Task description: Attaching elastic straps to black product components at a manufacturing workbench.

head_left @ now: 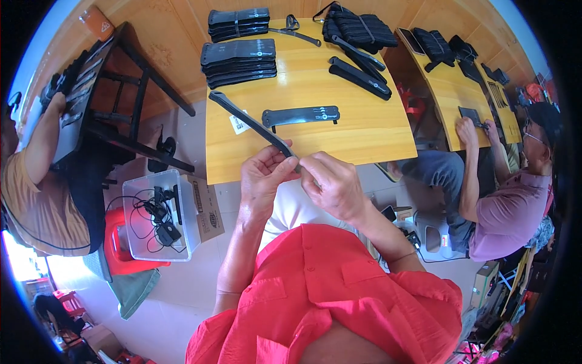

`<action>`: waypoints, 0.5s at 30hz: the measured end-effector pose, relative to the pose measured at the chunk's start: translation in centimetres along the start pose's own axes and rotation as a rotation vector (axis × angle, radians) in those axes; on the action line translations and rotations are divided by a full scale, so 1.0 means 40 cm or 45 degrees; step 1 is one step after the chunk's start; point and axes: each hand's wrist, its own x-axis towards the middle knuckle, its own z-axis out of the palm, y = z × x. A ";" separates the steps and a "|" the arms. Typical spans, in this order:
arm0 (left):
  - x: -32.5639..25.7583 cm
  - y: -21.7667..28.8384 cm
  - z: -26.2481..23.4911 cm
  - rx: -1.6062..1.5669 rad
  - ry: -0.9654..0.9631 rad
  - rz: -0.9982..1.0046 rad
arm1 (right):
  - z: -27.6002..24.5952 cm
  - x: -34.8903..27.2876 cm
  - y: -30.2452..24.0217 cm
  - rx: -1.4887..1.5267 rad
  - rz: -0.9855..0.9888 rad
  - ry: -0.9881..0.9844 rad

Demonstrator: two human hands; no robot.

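Observation:
My left hand pinches the near end of a long, narrow black strap. The strap slants away to the far left over the yellow table. Close beside it, my right hand has its fingers bent and pressed together at the strap's near tip; they hide what exactly they grip there. Beyond my hands, a flat black strip with white printing lies crosswise on the table. A small white printed paper lies partly beneath the raised strap.
Stacks of black strips stand at the table's far left. A black bundle and loose strips lie far right. A clear bin with cables stands on the floor at left. Co-workers sit at a right-hand table and at the left.

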 end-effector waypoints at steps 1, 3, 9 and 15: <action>0.001 -0.002 0.003 0.023 0.022 0.047 | 0.004 0.001 0.000 -0.036 -0.008 0.000; 0.000 -0.002 0.005 0.045 0.043 0.095 | 0.011 0.002 -0.001 -0.073 -0.016 -0.001; -0.004 0.004 -0.002 0.111 0.030 0.111 | 0.019 0.016 0.025 0.178 0.134 0.043; -0.019 0.024 0.016 0.678 0.162 0.155 | 0.019 0.011 0.024 0.458 0.399 -0.023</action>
